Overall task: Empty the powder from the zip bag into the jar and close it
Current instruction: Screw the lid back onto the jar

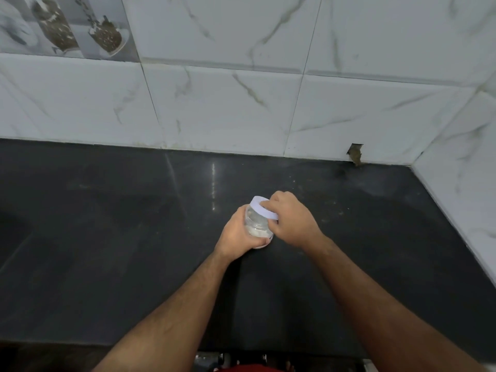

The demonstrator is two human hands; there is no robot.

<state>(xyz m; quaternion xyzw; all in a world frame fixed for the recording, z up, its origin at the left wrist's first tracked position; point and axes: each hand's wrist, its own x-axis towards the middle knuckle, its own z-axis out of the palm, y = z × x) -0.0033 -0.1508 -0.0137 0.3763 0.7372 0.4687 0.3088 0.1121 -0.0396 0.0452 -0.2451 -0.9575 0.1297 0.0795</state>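
A small clear jar (256, 224) with white powder in its bottom stands on the dark countertop (107, 224), tilted slightly. My left hand (236, 234) wraps around the jar's body from the left. A white lid (261, 208) sits on the jar's mouth, and my right hand (291, 218) grips it from the right, fingers curled over its rim. No zip bag is in view.
White marble-look tiles (241, 103) form the back wall and the right side wall (461, 183). A chipped hole (355, 154) shows at the base of the back wall. The counter's front edge (80, 342) runs along the bottom.
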